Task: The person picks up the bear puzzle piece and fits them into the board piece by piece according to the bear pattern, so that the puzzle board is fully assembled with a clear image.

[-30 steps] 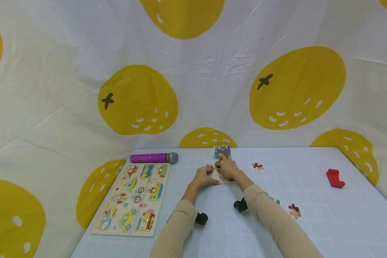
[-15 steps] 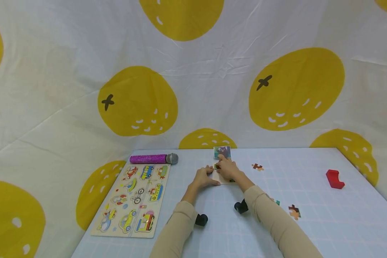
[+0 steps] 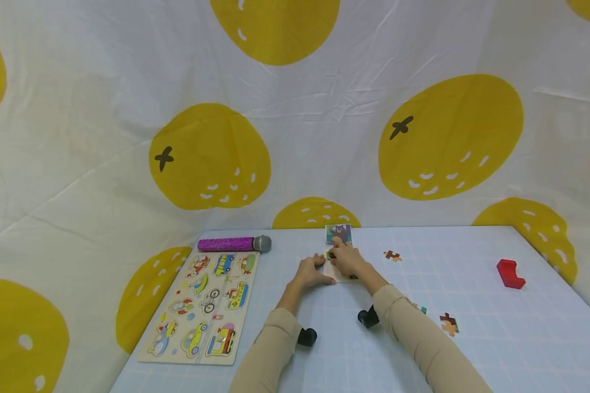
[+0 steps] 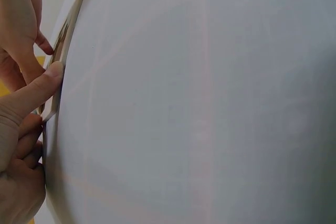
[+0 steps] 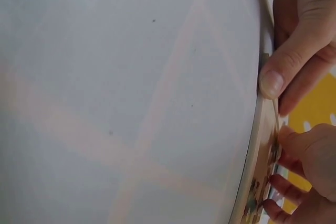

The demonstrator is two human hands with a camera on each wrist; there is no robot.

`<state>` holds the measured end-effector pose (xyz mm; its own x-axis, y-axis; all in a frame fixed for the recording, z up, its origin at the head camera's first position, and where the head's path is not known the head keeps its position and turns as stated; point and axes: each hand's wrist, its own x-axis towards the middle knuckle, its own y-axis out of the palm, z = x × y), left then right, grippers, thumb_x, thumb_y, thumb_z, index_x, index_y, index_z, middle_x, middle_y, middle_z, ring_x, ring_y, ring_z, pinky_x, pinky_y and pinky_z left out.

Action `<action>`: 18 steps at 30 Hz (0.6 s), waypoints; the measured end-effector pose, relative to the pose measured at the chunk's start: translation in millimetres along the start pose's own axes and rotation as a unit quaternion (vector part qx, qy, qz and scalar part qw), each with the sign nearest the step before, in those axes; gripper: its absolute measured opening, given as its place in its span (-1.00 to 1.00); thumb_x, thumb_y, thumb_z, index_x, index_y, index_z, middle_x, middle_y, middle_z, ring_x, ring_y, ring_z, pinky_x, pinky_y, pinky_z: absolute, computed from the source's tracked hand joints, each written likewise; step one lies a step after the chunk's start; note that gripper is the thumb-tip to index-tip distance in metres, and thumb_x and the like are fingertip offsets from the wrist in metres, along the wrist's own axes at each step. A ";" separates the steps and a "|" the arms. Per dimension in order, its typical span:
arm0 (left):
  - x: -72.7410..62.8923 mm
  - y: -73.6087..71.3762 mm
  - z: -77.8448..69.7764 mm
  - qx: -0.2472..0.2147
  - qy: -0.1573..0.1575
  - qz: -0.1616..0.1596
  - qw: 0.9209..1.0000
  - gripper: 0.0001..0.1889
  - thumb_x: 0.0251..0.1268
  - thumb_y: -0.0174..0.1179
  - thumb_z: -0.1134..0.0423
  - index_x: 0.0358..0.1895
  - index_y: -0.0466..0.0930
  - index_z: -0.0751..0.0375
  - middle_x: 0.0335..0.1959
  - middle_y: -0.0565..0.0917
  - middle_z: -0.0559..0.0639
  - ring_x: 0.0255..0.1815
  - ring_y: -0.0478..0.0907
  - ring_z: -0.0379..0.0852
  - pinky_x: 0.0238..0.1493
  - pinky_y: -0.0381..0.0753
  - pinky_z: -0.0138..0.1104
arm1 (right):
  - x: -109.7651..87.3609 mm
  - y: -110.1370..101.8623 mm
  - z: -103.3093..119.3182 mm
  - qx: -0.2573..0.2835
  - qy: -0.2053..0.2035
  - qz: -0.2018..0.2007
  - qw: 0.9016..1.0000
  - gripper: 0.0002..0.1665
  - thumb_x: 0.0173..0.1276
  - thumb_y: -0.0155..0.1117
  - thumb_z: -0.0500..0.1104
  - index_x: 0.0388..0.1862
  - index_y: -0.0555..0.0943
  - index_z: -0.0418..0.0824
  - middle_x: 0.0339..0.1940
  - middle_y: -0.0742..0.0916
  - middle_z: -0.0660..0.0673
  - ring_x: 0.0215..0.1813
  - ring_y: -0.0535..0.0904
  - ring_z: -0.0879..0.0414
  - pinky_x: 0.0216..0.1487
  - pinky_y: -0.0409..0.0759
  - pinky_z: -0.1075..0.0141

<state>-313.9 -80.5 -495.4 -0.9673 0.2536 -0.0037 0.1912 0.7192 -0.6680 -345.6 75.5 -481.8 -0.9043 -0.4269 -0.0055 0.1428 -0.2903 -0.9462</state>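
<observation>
My left hand [image 3: 308, 271] holds a small wooden puzzle board [image 3: 331, 269] at its left side. Its thumb [image 4: 54, 70] presses the near edge, and the other fingers bend around the far left side. Over the board, my right hand [image 3: 347, 258] has its thumb and fingers at a green and dark puzzle piece [image 3: 330, 255] by the upper left corner, mostly covered by the fingers. More printed pieces [image 5: 254, 190] lie on the board near its right side. Just beyond stands out a picture card [image 3: 338, 231] with a dark animal on it, close to the right fingertips.
Loose puzzle pieces lie to the right, one [image 3: 392, 255] farther back and one [image 3: 449, 324] nearer. Another piece [image 3: 423, 310] peeks out beside the right sleeve. A vehicle puzzle board [image 3: 201, 305] and purple microphone [image 3: 233, 244] occupy the left; a red block [image 3: 510, 273] sits far right.
The whole scene sits slightly lower in the head view. Both hands keep nearly the same place on the board, with only slight finger movement on the right.
</observation>
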 end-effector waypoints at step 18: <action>1.9 2.6 3.9 0.001 -0.008 0.001 1.000 -0.18 -0.19 0.53 0.12 0.22 0.42 0.37 0.29 0.37 0.25 0.40 0.19 0.16 0.36 0.22 -0.06 | -4.1 4.2 2.9 -0.046 -0.003 -0.026 0.999 -0.69 0.40 0.14 -0.09 0.07 0.63 -0.09 0.14 0.38 -0.13 -0.07 0.37 -0.12 -0.09 0.46 -0.05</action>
<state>-315.8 -80.7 -500.1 -0.9692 0.2458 -0.0172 0.1937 0.7169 -0.6697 -340.2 73.6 -484.8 -0.9074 -0.4179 0.0452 0.0585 -0.2320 -0.9710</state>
